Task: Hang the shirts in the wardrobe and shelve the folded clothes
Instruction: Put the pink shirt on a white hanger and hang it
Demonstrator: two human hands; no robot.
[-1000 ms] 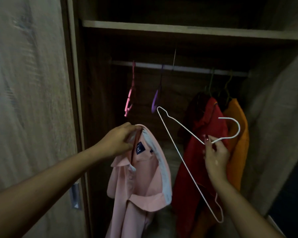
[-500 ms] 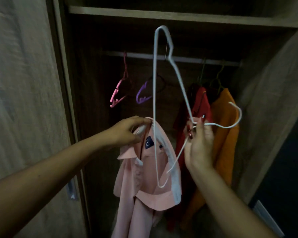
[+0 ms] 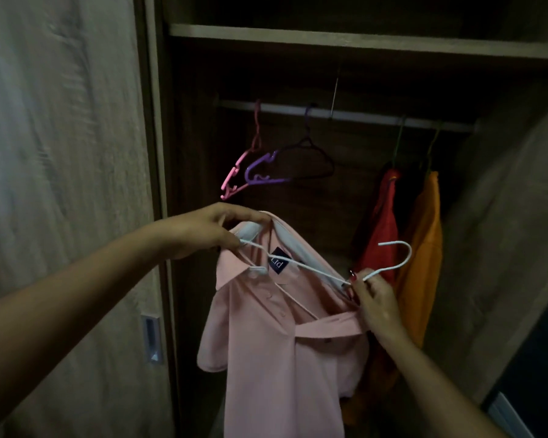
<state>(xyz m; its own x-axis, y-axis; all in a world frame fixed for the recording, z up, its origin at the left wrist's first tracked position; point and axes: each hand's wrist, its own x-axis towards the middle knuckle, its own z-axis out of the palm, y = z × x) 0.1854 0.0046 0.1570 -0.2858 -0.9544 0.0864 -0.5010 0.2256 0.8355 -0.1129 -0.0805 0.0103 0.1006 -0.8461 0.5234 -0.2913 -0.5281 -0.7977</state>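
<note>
Head view, left hand (image 3: 203, 230): fingers pinch collar of pale pink short-sleeved polo shirt (image 3: 276, 358), held before the wardrobe.
hanger: thin white wire hanger (image 3: 314, 271) inside collar, long axis slanting down-right.
right hand (image 3: 377, 301): fingers pinch hanger neck; metal rail (image 3: 361, 115) well above hook.

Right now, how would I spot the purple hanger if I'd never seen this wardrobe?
Inside the wardrobe, find the pale rail under the shelf. Two bare hangers dangle near its left end. The purple hanger is the right-hand one, darker than the pink hanger beside it.
</note>
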